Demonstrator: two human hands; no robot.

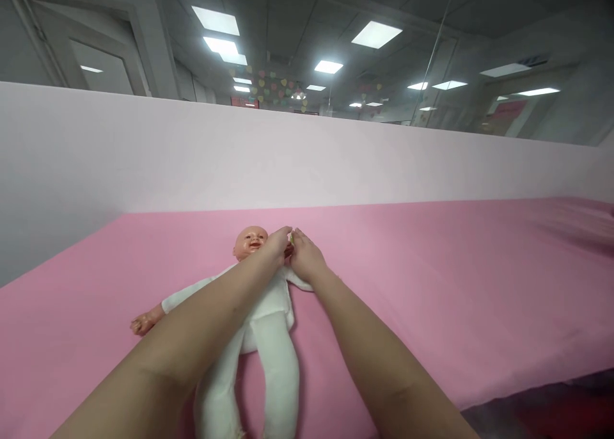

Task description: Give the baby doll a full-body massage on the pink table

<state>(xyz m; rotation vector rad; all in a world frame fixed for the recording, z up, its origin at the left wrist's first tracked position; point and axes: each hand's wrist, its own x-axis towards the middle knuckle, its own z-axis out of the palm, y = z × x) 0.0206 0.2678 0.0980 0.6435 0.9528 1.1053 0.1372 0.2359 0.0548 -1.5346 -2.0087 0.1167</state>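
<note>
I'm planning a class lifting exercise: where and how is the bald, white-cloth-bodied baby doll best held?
Probably around the broad white torso, from the picture's right: the doll lies face up, that side shows, and the bare left forearm crosses the other.

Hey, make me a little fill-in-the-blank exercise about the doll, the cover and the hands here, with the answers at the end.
The doll lies face ____.
The cover under it is coloured ____.
The right hand is farther from the doll's face than the ____ hand.

Missing words: up; pink; left.
</note>
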